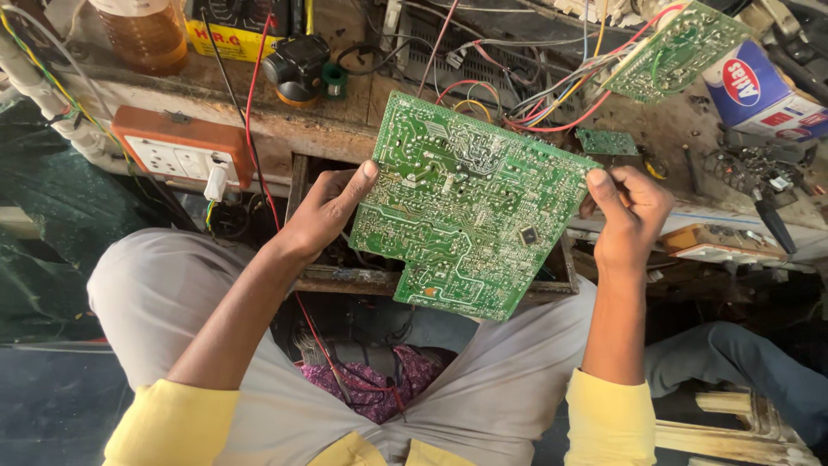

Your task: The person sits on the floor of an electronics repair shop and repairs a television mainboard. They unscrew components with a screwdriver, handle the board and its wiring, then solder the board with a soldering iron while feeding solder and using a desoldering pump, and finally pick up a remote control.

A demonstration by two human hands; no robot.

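Yellow sleeves and grey trousered knees fill the bottom of the view, with a purple cloth (379, 380) lying between the legs. Above them both hands hold up a green board (466, 207), solder side toward the face, tilted so its tracks can be read, I'd judge. At nine o'clock of the board the left hand (323, 211) pinches its edge, thumb on the front and fingers clamped behind. At three o'clock the right hand (630, 211) grips the opposite edge the same way, fingers curled tight on it. Held by its edges, the soldered face stays uncovered. Someone else's blue-trousered leg (733, 362) shows at four o'clock.

Beyond the board lies the counter (345, 121), cluttered. At ten o'clock an orange socket box (181, 151) sits on its front edge with a white plug in it. Red and black wires run down past it. At twelve o'clock stands a black spool (297, 65). At two o'clock a second board (677, 52) is propped up, trailing coloured wires, beside a blue-and-white carton (759, 91). A small board (608, 142) lies flat near it.
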